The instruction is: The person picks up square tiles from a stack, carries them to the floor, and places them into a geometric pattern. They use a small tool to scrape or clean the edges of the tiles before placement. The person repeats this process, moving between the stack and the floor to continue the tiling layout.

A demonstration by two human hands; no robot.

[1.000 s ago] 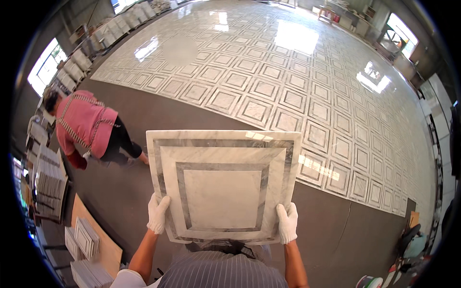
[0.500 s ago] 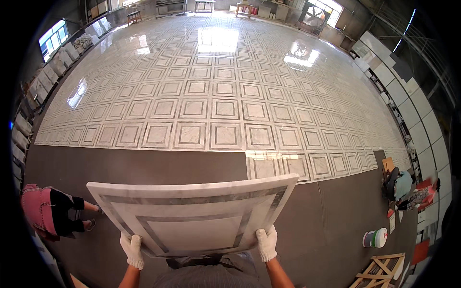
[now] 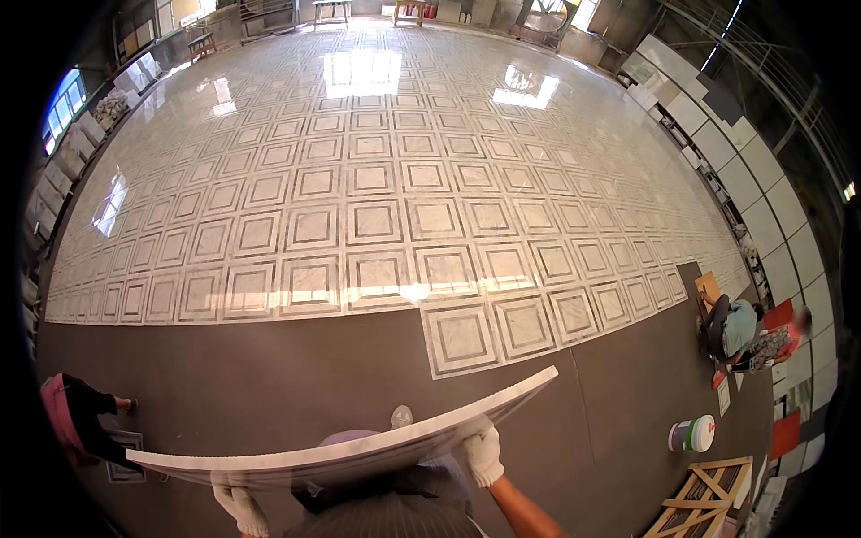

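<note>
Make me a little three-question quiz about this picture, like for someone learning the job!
1. True or false: the left hand is bare.
2. What do the left hand and right hand hold? A) a broom B) a pale slab C) a rope
3. Fill in: the bucket stands toward the ____ side of the picture.

Key: 1 false, it wears a white glove; 2 B; 3 right.
</note>
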